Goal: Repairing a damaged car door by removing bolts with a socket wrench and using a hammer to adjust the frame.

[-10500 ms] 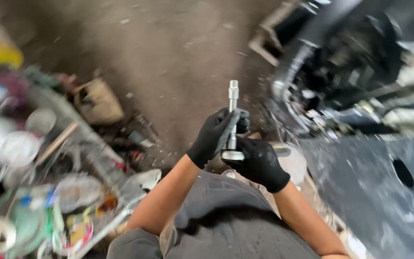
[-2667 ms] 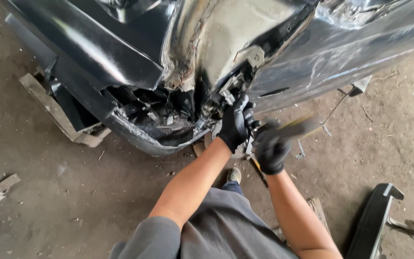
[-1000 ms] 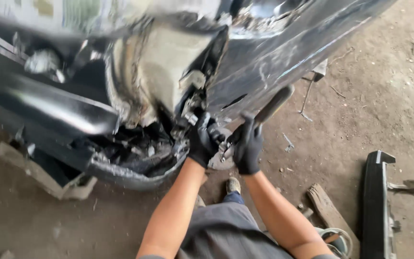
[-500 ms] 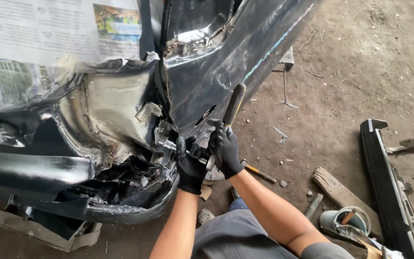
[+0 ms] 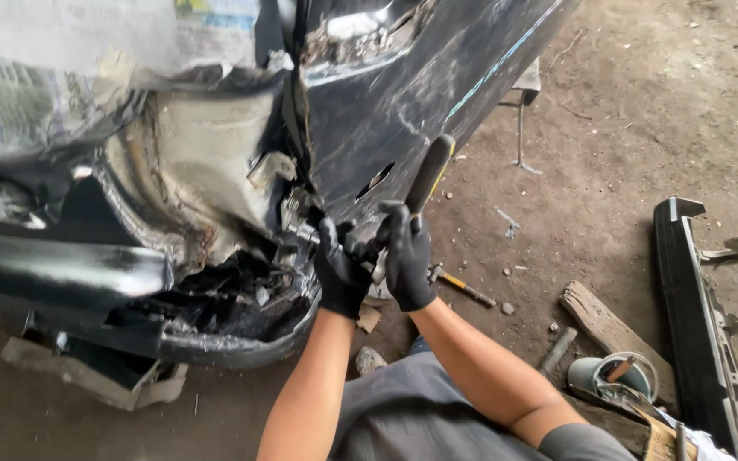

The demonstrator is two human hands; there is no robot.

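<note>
Both my hands wear black gloves and work at a damaged black car body panel. My right hand grips a ratchet wrench with a black handle that sticks up and to the right. My left hand is closed around the wrench's head end, pressed against the torn metal at the panel's lower corner. The fastener under the tool is hidden by my fingers.
Newspaper masking covers the car at upper left. A crumpled black bumper section hangs low. On the dirt floor lie a small hammer, a wooden block, a metal can and a long black trim piece.
The view has shifted left and closer to the panel. My hands stay on the wrench at the same corner, with the handle swung slightly more upright.
</note>
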